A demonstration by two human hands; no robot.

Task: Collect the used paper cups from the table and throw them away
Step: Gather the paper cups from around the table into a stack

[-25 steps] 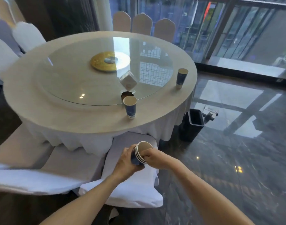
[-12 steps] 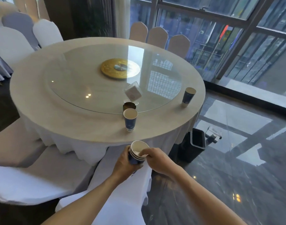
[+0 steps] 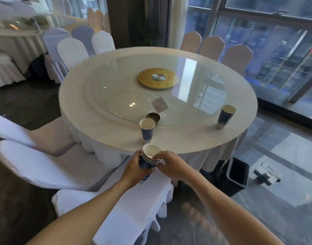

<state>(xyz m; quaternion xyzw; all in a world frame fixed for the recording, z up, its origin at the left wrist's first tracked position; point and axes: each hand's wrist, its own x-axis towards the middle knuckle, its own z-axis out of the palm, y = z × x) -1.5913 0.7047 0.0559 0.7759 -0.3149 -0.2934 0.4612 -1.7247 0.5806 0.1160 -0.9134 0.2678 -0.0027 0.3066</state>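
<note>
A nested stack of blue paper cups [image 3: 150, 154] is held just below the near edge of the round table [image 3: 116, 137]. My left hand [image 3: 134, 169] wraps the stack's body. My right hand [image 3: 171, 165] pinches the stack's rim from the right. One blue paper cup [image 3: 146, 129] stands upright on the table right behind the stack. Another blue cup [image 3: 225, 116] stands near the table's right edge. A black waste bin [image 3: 237, 175] sits on the floor to the right of the table.
A small brown ashtray [image 3: 153, 117] and a clear card stand [image 3: 159, 104] sit on the glass turntable [image 3: 119, 96] behind the near cup. White-covered chairs [image 3: 36, 167] stand close on my left and below my arms. A small metal object [image 3: 266, 175] lies on the shiny floor.
The view has swung left and come nearer to the table. Both hands have risen with the stack toward the table's near edge, still holding it.
</note>
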